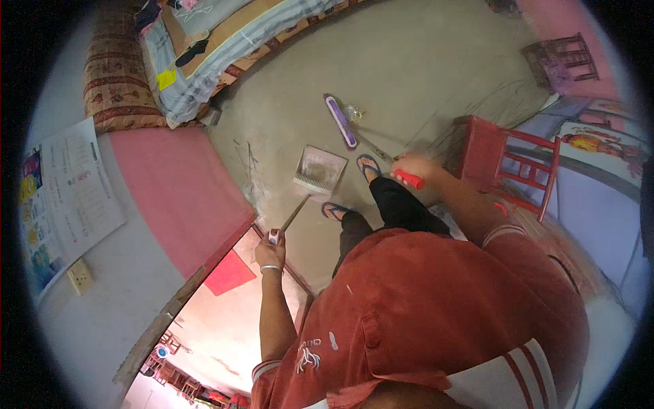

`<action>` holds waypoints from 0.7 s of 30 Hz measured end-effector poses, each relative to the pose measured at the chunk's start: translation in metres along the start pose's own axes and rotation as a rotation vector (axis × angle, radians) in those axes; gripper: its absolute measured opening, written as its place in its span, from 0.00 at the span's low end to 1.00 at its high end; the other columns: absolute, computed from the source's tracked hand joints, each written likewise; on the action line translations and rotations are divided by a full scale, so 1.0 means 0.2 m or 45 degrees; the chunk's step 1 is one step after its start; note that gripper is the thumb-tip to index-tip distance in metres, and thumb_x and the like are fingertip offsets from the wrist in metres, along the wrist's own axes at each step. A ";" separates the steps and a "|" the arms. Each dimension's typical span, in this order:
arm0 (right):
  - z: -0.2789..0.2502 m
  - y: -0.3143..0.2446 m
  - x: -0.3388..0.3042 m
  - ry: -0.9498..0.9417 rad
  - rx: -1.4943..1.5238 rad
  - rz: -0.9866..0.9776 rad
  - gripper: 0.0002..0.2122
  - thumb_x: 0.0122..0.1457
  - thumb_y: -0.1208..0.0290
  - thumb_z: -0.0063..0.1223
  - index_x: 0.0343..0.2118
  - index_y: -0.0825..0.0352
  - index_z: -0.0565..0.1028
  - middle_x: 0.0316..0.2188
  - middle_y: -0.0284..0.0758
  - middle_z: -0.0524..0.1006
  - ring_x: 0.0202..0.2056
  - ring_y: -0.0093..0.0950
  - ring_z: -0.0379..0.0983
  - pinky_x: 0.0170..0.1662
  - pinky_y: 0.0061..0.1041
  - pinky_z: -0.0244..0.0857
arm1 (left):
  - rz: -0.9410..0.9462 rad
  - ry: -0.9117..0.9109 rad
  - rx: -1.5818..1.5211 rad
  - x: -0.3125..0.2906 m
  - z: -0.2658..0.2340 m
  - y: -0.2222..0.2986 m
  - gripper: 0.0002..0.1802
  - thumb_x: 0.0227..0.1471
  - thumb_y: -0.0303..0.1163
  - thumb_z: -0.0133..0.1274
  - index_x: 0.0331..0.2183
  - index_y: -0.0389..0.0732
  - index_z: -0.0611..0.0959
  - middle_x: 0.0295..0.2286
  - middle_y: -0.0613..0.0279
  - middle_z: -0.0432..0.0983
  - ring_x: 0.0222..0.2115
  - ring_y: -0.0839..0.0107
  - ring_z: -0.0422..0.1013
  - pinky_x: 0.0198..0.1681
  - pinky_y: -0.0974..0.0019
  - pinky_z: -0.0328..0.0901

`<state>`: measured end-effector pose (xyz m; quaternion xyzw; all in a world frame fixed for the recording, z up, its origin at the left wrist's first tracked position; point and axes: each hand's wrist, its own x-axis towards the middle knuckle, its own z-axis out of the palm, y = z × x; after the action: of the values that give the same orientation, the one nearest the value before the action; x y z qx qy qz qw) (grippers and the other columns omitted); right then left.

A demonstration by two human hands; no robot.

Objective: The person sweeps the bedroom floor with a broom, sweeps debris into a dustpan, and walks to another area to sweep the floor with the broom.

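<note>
My left hand (270, 253) is closed round the top of the long handle of a dustpan (323, 165). The pan is pale and dusty with a toothed strip, and it rests on the floor in front of my feet. In my right hand (415, 169) is the red-ended handle of a broom (340, 121). Its purple and white head lies on the floor beyond the dustpan, apart from it. Touching or close behind that head is a small shiny crumpled wrapper (353, 112). The bristles are mostly hidden.
A red wooden chair (480, 155) stands close by my right arm, with a darker chair (562, 60) farther off. A bed (238, 37) with a patterned base is at the far left. A doorway (225, 313) opens beside my left arm. My sandalled feet (368, 167) stand on the bare floor.
</note>
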<state>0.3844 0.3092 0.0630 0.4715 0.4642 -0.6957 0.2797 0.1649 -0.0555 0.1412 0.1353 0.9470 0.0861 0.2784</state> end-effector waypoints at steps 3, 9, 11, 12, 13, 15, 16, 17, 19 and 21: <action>0.03 -0.03 -0.21 0.067 -0.058 0.012 0.07 0.45 0.72 0.46 0.24 0.71 0.68 0.12 0.31 0.67 0.12 0.20 0.62 0.13 0.18 0.57 | 0.133 0.010 0.042 0.05 0.04 0.11 0.18 0.41 0.47 0.49 0.29 0.44 0.78 0.22 0.51 0.73 0.24 0.56 0.71 0.27 0.61 0.65; -0.12 0.04 -0.50 0.261 -0.046 -0.281 0.11 0.41 0.69 0.50 0.28 0.70 0.70 0.14 0.33 0.69 0.13 0.20 0.64 0.13 0.21 0.58 | 0.228 0.072 0.190 0.12 0.12 0.34 0.18 0.41 0.47 0.48 0.33 0.45 0.77 0.23 0.52 0.74 0.26 0.55 0.70 0.30 0.59 0.65; -0.19 0.06 -0.40 0.407 -0.213 -0.299 0.12 0.41 0.69 0.49 0.29 0.71 0.70 0.14 0.35 0.70 0.14 0.22 0.65 0.14 0.23 0.59 | 0.226 -0.005 0.132 0.15 0.15 0.41 0.18 0.41 0.46 0.49 0.33 0.46 0.77 0.24 0.53 0.74 0.26 0.55 0.70 0.30 0.59 0.65; -0.22 0.06 -0.33 0.585 -0.388 -0.253 0.14 0.41 0.68 0.48 0.29 0.72 0.70 0.15 0.36 0.70 0.14 0.24 0.66 0.15 0.24 0.60 | 0.224 0.056 0.193 0.15 0.17 0.44 0.17 0.40 0.45 0.49 0.33 0.47 0.77 0.24 0.53 0.74 0.26 0.55 0.70 0.30 0.59 0.65; -0.29 0.05 -0.26 0.553 -0.612 -0.293 0.15 0.41 0.67 0.48 0.31 0.72 0.70 0.18 0.41 0.72 0.21 0.31 0.69 0.22 0.28 0.62 | 0.220 0.034 0.179 0.16 0.19 0.47 0.17 0.40 0.45 0.49 0.33 0.47 0.77 0.24 0.53 0.74 0.26 0.55 0.70 0.30 0.59 0.65; -0.38 0.02 -0.08 0.543 -0.840 -0.258 0.16 0.42 0.67 0.47 0.33 0.71 0.71 0.22 0.45 0.73 0.27 0.37 0.72 0.28 0.31 0.65 | 0.247 -0.008 0.172 0.18 0.22 0.52 0.17 0.40 0.44 0.49 0.33 0.47 0.76 0.24 0.54 0.74 0.27 0.56 0.70 0.30 0.59 0.65; -0.39 0.00 0.01 0.746 -0.983 -0.308 0.12 0.42 0.67 0.46 0.28 0.70 0.72 0.21 0.46 0.73 0.27 0.38 0.72 0.28 0.32 0.65 | 0.253 -0.003 0.203 0.19 0.24 0.55 0.17 0.40 0.44 0.49 0.34 0.48 0.76 0.25 0.53 0.74 0.27 0.56 0.70 0.31 0.59 0.65; -0.41 -0.01 0.09 0.930 -1.129 -0.302 0.10 0.42 0.68 0.45 0.23 0.70 0.73 0.21 0.47 0.73 0.27 0.39 0.72 0.29 0.32 0.65 | 0.271 -0.001 0.181 0.20 0.25 0.58 0.17 0.40 0.44 0.49 0.34 0.48 0.76 0.25 0.53 0.74 0.27 0.56 0.70 0.31 0.59 0.65; -0.46 -0.03 0.21 0.793 -1.387 -0.421 0.11 0.41 0.69 0.44 0.23 0.72 0.73 0.20 0.47 0.73 0.24 0.41 0.71 0.29 0.34 0.64 | 0.240 -0.031 0.309 0.24 0.27 0.63 0.17 0.40 0.44 0.49 0.34 0.49 0.76 0.26 0.54 0.74 0.28 0.56 0.70 0.31 0.58 0.65; -0.45 0.00 0.29 0.618 -1.649 -0.489 0.11 0.40 0.70 0.44 0.22 0.75 0.72 0.19 0.48 0.72 0.21 0.43 0.70 0.29 0.36 0.64 | 0.221 -0.056 0.256 0.27 0.26 0.65 0.17 0.40 0.44 0.50 0.34 0.49 0.76 0.26 0.54 0.74 0.28 0.56 0.70 0.32 0.58 0.65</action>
<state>0.3966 0.3937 -0.0010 0.2623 0.9077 -0.1929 0.2648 0.1778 0.0892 0.1017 0.2458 0.9293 0.0117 0.2755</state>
